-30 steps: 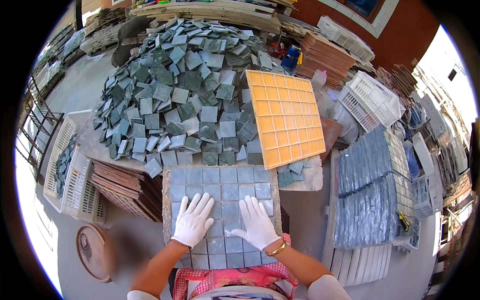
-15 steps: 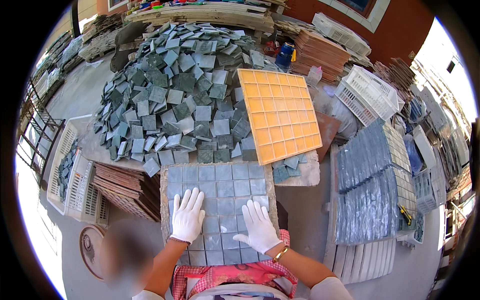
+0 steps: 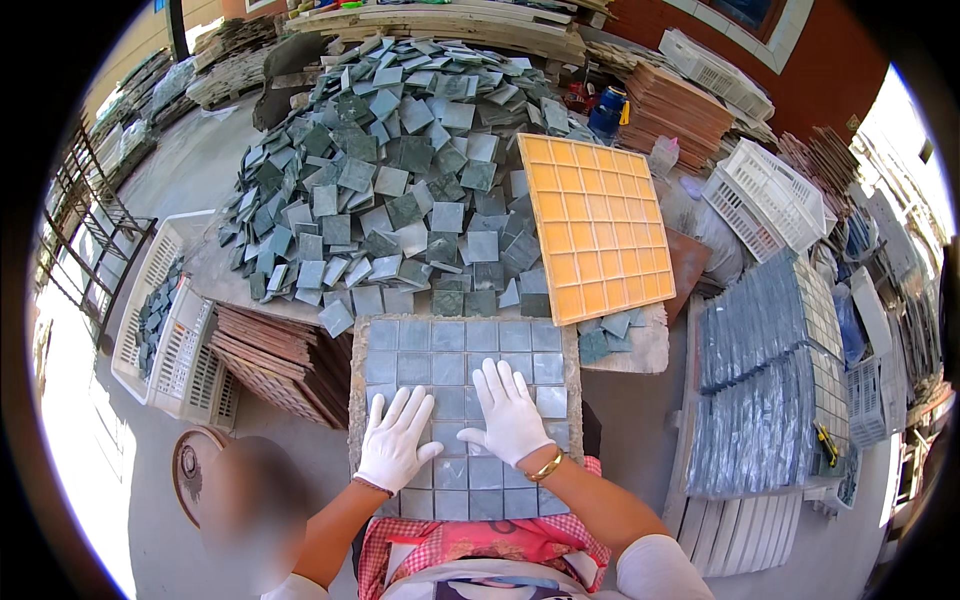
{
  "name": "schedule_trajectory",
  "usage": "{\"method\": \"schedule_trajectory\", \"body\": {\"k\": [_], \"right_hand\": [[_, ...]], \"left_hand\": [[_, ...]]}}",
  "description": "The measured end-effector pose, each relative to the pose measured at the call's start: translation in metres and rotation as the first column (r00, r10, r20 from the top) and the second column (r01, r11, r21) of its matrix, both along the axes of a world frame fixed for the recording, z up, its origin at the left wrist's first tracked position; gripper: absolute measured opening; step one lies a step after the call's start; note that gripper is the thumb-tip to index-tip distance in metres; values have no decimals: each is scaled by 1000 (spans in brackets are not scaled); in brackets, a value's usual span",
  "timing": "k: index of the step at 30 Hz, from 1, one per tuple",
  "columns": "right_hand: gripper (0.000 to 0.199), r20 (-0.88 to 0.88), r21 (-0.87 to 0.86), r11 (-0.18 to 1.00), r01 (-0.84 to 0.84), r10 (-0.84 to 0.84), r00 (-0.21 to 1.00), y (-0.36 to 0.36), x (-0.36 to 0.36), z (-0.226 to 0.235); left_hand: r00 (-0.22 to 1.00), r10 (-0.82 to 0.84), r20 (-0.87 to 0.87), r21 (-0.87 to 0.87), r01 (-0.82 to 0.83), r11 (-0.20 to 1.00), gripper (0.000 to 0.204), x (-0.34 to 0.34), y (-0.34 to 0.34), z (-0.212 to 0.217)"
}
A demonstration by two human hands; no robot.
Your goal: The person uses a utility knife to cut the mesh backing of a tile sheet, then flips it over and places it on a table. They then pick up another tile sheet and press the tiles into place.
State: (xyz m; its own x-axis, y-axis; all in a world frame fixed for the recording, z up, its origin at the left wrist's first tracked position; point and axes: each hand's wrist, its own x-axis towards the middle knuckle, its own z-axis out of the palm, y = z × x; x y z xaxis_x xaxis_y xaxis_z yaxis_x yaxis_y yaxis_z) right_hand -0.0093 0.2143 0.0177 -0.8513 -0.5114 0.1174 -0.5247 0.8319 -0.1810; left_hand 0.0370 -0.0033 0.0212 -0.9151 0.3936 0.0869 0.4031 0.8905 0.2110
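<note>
Below me a sheet of square blue-grey stone tiles (image 3: 450,337), set edge to edge in rows, lies on a rough-edged board (image 3: 573,350). My left hand (image 3: 396,442), in a white glove, rests palm down on the left part of the tiles, its fingers stretched out. Farther up and right of it, my gloved right hand (image 3: 506,415) lies flat on the tiles with fingers spread. Neither hand holds anything. A yellow tray divided into square cells (image 3: 598,228) leans tilted just beyond the board's far right corner. Tiles under the hands are hidden.
A large heap of loose green-grey tiles (image 3: 400,182) spreads beyond the board. White plastic crates (image 3: 190,375) and stacked brown sheets (image 3: 280,360) stand at left. Finished-looking tile sheets (image 3: 765,420) stand packed on a pallet at right. A blue jug (image 3: 607,112) sits at the back.
My right hand has slid farther away and leftward over the tiles, closer to the left hand. My left hand has come slightly nearer to me. The whole view has shifted a little.
</note>
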Motion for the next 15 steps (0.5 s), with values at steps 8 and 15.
{"method": "schedule_trajectory", "body": {"k": [8, 15], "right_hand": [[88, 72, -81, 996, 36, -30, 997, 25, 3, 7], [86, 15, -34, 999, -11, 12, 1000, 18, 13, -4]], "left_hand": [[994, -111, 1, 16, 111, 994, 75, 4, -9, 1], [987, -158, -26, 58, 160, 985, 74, -1, -15, -8]]}}
